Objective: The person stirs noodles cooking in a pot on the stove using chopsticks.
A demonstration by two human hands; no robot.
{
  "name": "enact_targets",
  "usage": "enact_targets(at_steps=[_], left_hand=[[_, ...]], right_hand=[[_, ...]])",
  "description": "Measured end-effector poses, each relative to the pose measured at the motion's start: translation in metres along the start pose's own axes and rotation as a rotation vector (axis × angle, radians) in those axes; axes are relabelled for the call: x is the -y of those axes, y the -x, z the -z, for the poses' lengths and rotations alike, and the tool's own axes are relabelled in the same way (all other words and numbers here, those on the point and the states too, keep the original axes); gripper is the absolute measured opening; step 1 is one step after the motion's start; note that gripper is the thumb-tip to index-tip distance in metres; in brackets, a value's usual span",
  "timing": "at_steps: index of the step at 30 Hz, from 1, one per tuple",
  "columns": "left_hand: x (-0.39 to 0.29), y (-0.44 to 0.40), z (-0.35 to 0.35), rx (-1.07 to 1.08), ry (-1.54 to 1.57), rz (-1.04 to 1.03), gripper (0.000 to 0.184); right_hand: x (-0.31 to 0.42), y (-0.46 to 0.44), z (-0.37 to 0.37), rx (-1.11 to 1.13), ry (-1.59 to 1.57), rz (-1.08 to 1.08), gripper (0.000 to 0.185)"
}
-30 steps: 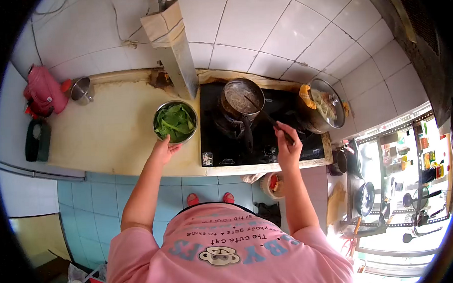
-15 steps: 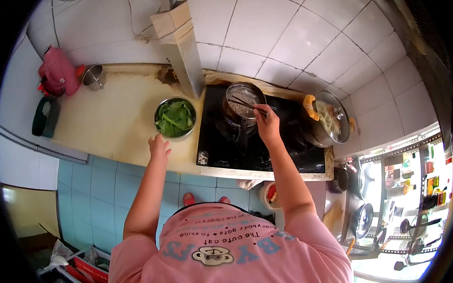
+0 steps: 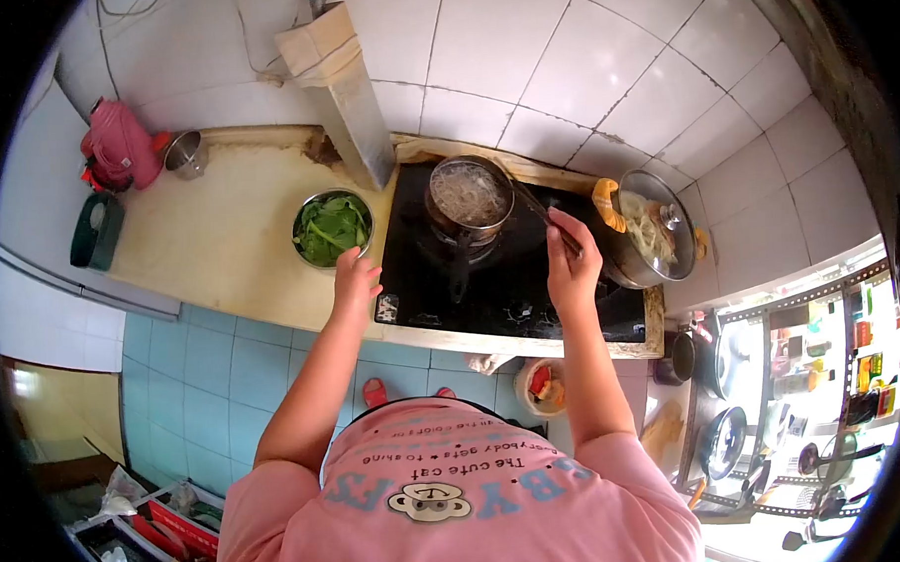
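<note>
My right hand (image 3: 574, 260) grips dark chopsticks (image 3: 534, 203), held slanting just right of a small pot (image 3: 440, 216). Pale, frothy liquid (image 3: 469, 189) fills the pot, which sits on the left burner of a black stove (image 3: 514, 279), its dark handle toward me. Fingers apart and holding nothing visible, my left hand (image 3: 355, 280) hovers at the near right side of a metal bowl (image 3: 300, 249). Green leaves (image 3: 331, 228) fill that bowl on the pale counter; whether the fingertips touch its rim I cannot tell.
A glass-lidded pot (image 3: 656, 224) with orange grips stands at the stove's right. Behind the counter rises a metal-clad column (image 3: 355, 126). At the far left are a pink thermos (image 3: 126, 144), a metal cup (image 3: 185, 154) and a dark green container (image 3: 96, 231). Below sits a bin (image 3: 541, 389).
My right hand has moved right and toward me, taking the chopsticks out from over the pot. My left hand has shifted right along the bowl's near side. The view has shifted slightly.
</note>
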State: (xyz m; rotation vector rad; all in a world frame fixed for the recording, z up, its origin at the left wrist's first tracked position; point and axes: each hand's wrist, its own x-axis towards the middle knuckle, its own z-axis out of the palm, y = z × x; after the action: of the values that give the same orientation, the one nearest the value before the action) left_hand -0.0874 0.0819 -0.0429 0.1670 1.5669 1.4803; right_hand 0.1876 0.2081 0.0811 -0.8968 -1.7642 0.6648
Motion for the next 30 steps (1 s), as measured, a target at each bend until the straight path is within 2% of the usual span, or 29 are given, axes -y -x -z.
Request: enact_targets(at_steps=[1,3,6,7,9,10,13,16,19,22,30], left_hand=[[0.001,0.002,-0.003,0.022,-0.006,-0.007,0.051],[0.002,0.004,-0.01,0.036,0.0,-0.009,0.051],[0.003,0.014,-0.023,0.079,-0.005,0.003,0.049],[0.001,0.017,-0.029,0.081,-0.006,-0.004,0.049],[0.002,0.029,-0.034,0.173,-0.086,-0.037,0.047],[0.005,0.03,-0.037,0.198,-0.09,-0.053,0.044],[0.008,0.036,-0.043,0.241,-0.104,-0.03,0.041],[0.008,0.037,-0.042,0.236,-0.124,-0.023,0.04],[0.011,0.041,-0.04,0.245,-0.128,-0.001,0.04],[0.008,0.041,-0.04,0.248,-0.125,0.019,0.039],[0.009,0.048,-0.031,0.288,-0.119,0.02,0.036]], right_hand=[[0.006,0.003,0.003,-0.043,0.069,0.15,0.017],[0.008,0.01,0.002,0.026,0.116,0.247,0.018],[-0.006,0.025,0.003,0.206,0.105,-0.04,0.018],[-0.001,0.024,0.002,0.201,0.102,-0.035,0.018],[0.007,0.03,0.001,0.064,0.103,0.156,0.017],[0.004,0.032,0.001,0.094,0.11,0.216,0.018],[0.004,0.04,0.003,0.189,0.11,0.099,0.019],[0.012,0.044,0.007,0.105,0.14,0.149,0.021],[0.002,0.049,0.007,0.199,0.137,0.108,0.022],[0.01,0.049,0.007,0.131,0.167,0.153,0.022],[0.004,0.054,-0.002,0.161,0.164,0.122,0.023]])
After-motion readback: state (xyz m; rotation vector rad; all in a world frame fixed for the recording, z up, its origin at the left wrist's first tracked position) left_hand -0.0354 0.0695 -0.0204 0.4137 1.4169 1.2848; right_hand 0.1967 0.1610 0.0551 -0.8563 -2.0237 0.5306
